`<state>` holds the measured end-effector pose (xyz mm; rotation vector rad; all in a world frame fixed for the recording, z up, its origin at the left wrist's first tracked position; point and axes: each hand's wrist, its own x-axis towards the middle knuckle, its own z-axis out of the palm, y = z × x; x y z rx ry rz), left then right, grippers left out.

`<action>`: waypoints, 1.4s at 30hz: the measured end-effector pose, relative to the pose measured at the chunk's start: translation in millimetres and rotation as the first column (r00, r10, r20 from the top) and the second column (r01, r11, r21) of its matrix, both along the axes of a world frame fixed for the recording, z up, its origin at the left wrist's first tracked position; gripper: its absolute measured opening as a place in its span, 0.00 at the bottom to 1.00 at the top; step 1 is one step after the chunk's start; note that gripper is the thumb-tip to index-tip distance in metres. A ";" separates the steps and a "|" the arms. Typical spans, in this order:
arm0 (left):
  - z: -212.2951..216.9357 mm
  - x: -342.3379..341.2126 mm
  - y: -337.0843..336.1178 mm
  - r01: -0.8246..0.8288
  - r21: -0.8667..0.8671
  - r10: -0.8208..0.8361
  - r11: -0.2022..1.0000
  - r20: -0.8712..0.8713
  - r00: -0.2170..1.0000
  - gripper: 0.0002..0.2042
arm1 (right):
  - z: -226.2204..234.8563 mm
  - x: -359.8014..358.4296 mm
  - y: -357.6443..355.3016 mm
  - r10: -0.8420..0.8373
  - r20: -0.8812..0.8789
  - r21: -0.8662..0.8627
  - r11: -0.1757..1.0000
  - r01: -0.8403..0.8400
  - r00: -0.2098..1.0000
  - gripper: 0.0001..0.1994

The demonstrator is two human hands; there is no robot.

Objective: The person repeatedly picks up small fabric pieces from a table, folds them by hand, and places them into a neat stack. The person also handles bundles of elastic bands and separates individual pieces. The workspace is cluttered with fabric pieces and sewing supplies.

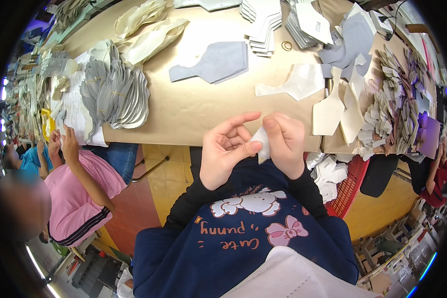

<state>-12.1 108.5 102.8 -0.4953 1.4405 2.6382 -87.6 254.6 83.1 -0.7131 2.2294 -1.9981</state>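
Note:
In front of my body, just off the table's near edge, I hold a small pale grey-white cut piece (263,146) with both hands. My left hand (224,151) presses its thumb against the piece, its index finger reaching out above and the others curled. My right hand (287,141) is closed round the upper right side of the piece, which hides most of it. Beyond my hands lie a stack of blue-grey cut pieces (216,62) and a single white cut piece (300,82). Two cream pieces (329,114) rest at the table edge, right of my hands.
Bundled grey pieces (115,92) sit at the table's left. White stacks (262,22) stand at the back, and a tan rubber band (286,45) lies near them. Below the table's right side is a red crate (347,191) with white pieces. A person in pink (87,186) works at my left.

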 end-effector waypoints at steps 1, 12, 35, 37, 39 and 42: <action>-0.2 -0.1 -0.8 -0.021 0.006 0.021 1.000 -0.012 1.000 0.28 | -3.2 -0.8 -0.8 0.025 0.100 -0.084 0.996 -0.016 0.995 0.23; 1.3 -1.6 -5.0 -0.116 0.017 0.117 0.993 -0.046 0.992 0.26 | -14.3 -7.0 -2.4 0.059 -0.250 0.031 0.998 -0.053 0.966 0.33; 18.5 -4.4 5.8 -0.213 -0.473 0.035 0.855 -0.358 0.933 0.17 | -12.7 -23.9 11.5 0.114 -0.215 -0.083 0.987 -0.135 0.970 0.33; 21.3 -7.5 -1.3 -0.102 -0.410 0.014 0.906 -0.212 0.977 0.17 | -13.2 -24.2 12.0 0.128 -0.263 -0.051 0.988 -0.146 0.956 0.26; 23.8 -12.0 -5.2 -0.056 -0.403 -0.003 0.913 -0.143 0.990 0.14 | -13.2 -26.3 11.8 0.128 -0.317 0.064 0.991 -0.114 0.940 0.25; 24.9 -28.3 -19.7 0.069 -0.729 -0.297 0.680 -0.188 0.936 0.11 | -13.2 -35.5 13.0 0.145 -0.377 0.170 0.982 -0.085 0.915 0.19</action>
